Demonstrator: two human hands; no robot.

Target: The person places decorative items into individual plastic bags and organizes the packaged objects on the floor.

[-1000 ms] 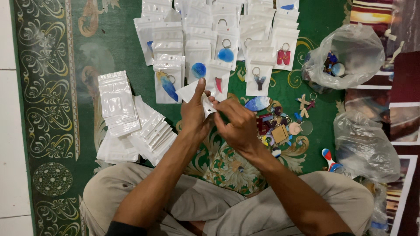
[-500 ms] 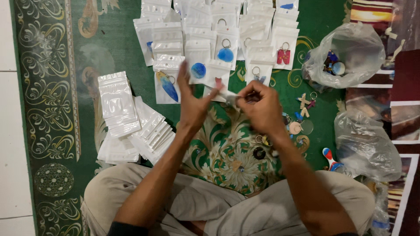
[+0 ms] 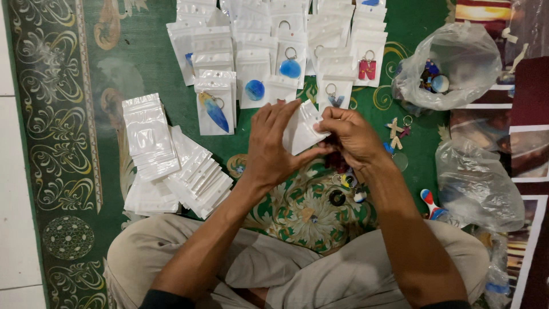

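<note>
I sit cross-legged on a green patterned rug (image 3: pixel 143 57). My left hand (image 3: pixel 274 146) and my right hand (image 3: pixel 351 134) together hold a small white zip pouch (image 3: pixel 303 129) above the rug. The left thumb and fingers pinch its left side and the right fingers grip its right edge. Whether a keychain is inside it I cannot tell. Under my right hand lies a small heap of loose keychains (image 3: pixel 346 186).
Rows of filled white pouches with keychains (image 3: pixel 274 51) lie ahead. A stack of empty pouches (image 3: pixel 171 166) sits to the left. Two clear plastic bags (image 3: pixel 452 66) (image 3: pixel 477 183) lie at the right, beside photo prints (image 3: pixel 529 149). White floor tile (image 3: pixel 11 171) borders the rug's left edge.
My hands rose from the keychain heap and drew together on the pouch. The left hand, spread open half a second ago, now pinches it.
</note>
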